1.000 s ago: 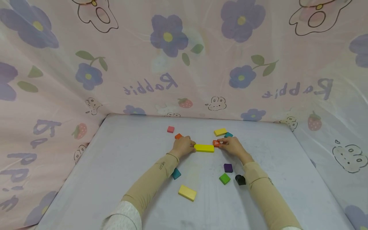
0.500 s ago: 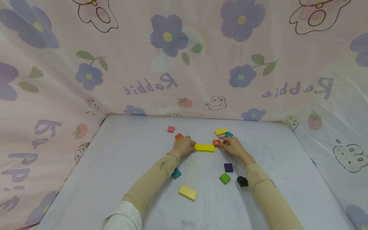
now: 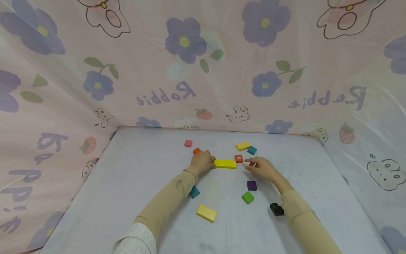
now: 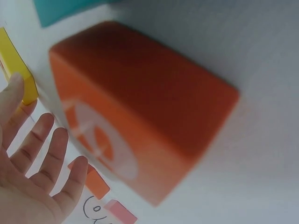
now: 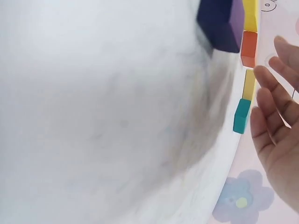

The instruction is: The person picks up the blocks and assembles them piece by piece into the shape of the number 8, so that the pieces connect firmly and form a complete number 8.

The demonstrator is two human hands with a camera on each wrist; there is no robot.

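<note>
In the head view a long yellow block [image 3: 225, 163] lies flat near the table's middle. My left hand [image 3: 202, 162] pinches its left end between thumb and index finger; the other fingers [image 4: 55, 149] spread loosely in the left wrist view. A red block marked with an A [image 3: 239, 158] lies at the yellow block's right end. Just right of it, apart from it, my right hand [image 3: 261, 167] hovers with relaxed fingers and holds nothing. An orange block [image 3: 197, 151] sits behind my left hand. Another orange block [image 4: 140, 98], with a white ring-like mark, fills the left wrist view; my left arm hides it in the head view.
Behind lie a pink block [image 3: 188, 143], a yellow block [image 3: 243, 146] and a teal block [image 3: 252, 150]. Nearer are purple [image 3: 252, 185], green [image 3: 248, 197], teal [image 3: 195, 192] and pale yellow [image 3: 207, 213] blocks. A printed curtain [image 3: 215, 81] borders the table.
My right hand has let go of the red block and drawn back to the right, uncovering the teal block behind. My left hand and the yellow block stay put.
</note>
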